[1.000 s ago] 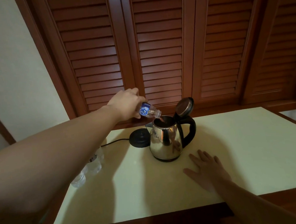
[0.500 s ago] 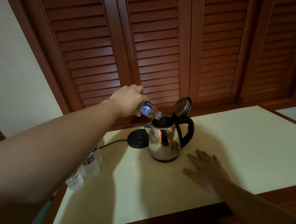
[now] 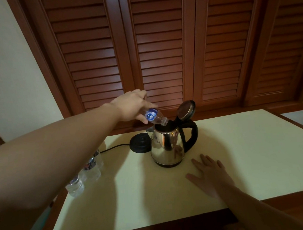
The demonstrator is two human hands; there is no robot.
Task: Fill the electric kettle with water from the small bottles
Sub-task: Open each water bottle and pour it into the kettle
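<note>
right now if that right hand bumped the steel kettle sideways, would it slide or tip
Probably slide. The kettle stands straight on the smooth tabletop, off its base, with a wide bottom. Water going in likely adds weight low down. The raised lid might make it slightly top-heavy.

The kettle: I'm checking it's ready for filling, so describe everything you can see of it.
The shiny steel electric kettle with black handle stands upright on the pale yellow tabletop, off its black round base beside it. Its hinged lid is open. The small clear bottle, held tilted by the left hand, has its neck at the kettle's mouth.
</note>
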